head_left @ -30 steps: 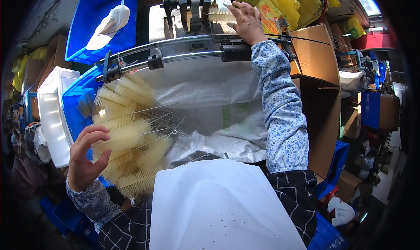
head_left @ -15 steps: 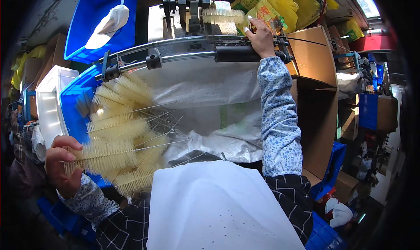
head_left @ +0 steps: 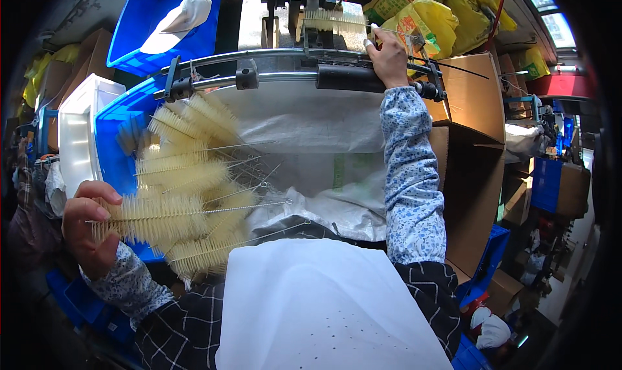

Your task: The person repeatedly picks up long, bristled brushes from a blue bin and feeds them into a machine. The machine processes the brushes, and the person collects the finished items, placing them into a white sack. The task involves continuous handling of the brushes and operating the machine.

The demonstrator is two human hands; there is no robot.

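Brushes with pale bristles and wire stems lie heaped just to the right of the left hand; they overlap too much for an exact count, though several stems stick out toward the space between the hands. One held brush is in the left hand, its bristled end caught between the thumb and the curled fingers, its looped stem pointing right. One further brush lies across the machine, just left of the right hand. That hand is partly closed, thumb and forefinger at this brush's stem; whether they pinch it or only touch it, I cannot tell. Two of its fingertips are wrapped in white.

Two metal rails run leftward from near the right wrist, with one black cylinder on the nearer one. One white sack spreads between the hands. Beyond the left hand are one white bin, one blue tray partly under the heap, and, farther off, one blue bin with one white cap over it. At least three yellow bags sit beyond the right hand, and one open cardboard box stands to its right.
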